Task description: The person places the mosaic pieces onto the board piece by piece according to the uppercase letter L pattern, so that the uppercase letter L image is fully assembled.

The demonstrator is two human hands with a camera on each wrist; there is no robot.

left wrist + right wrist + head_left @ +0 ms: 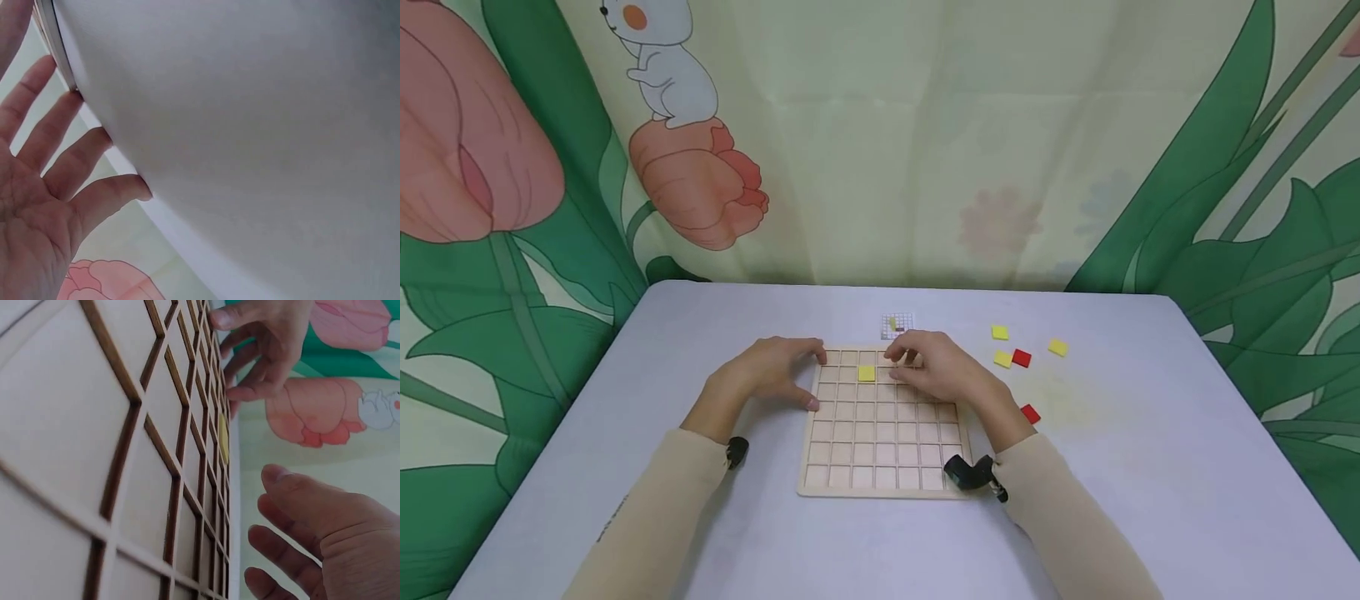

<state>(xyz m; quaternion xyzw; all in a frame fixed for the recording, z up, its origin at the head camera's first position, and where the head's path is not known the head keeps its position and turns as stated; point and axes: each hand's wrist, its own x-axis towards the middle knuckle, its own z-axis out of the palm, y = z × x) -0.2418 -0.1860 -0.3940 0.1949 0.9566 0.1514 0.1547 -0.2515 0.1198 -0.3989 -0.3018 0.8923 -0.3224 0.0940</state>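
Observation:
A wooden grid board [841, 477] lies flat on the table. One yellow square tile [867, 373] sits in a cell of its second row from the far side. My left hand [767, 367] touches the board's left edge with thumb and fingertips spread apart; in the left wrist view its fingers reach the board's rim and the table surface. Above the board's far right part hovers my right hand [936, 364], its fingers loosely bent. In the right wrist view a gap shows between that hand's thumb [300, 487] and fingers, with nothing visible between them.
Just beyond the board's far edge lies a small printed grid card [897, 326] with coloured squares. Loose tiles are scattered to the right, among them a yellow one [1057, 347], a red one [1021, 358] and another red one [1031, 414] by the right forearm.

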